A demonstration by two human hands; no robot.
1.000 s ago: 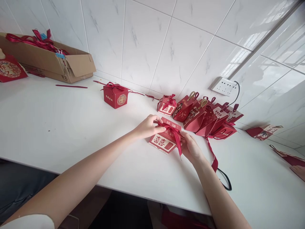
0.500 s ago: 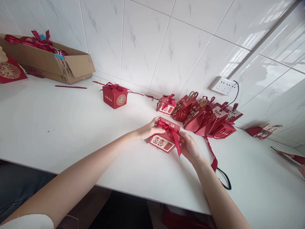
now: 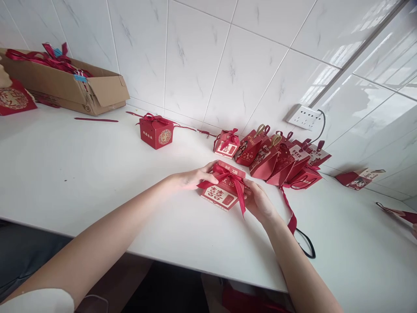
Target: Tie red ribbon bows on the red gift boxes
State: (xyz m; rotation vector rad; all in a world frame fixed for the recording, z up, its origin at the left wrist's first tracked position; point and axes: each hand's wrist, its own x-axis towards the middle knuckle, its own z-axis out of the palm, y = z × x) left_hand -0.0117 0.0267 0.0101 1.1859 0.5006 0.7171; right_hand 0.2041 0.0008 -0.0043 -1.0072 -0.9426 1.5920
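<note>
Red gift box [image 3: 219, 195]: sits at the centre of the white table [image 3: 97, 174], its pale panel of red characters facing the near side, framed by two bare hands.
Ribbon bow [image 3: 230, 176]: crosses the box's upper front, one tail hanging down at the right.
Left hand [image 3: 198, 177]: reaches in low from the near left, forearm slanting across the table edge; its thumb presses over the front by the bow and the other fingers wrap behind, gripping the box's left side.
Right hand [image 3: 259, 202]: comes up from the near right on a steeper forearm, wrist bent inward, fingers curled against the right side; tips are partly hidden, so whether they grip box or ribbon cannot be told.
Far side: a smaller bow-tied box [image 3: 226, 146] stands just beyond, beside a row of red boxes [image 3: 273, 163] with loop handles.
Far left: another red box [image 3: 156, 133] stands well apart, nearer an open carton [image 3: 73, 89] of ribbons.
</note>
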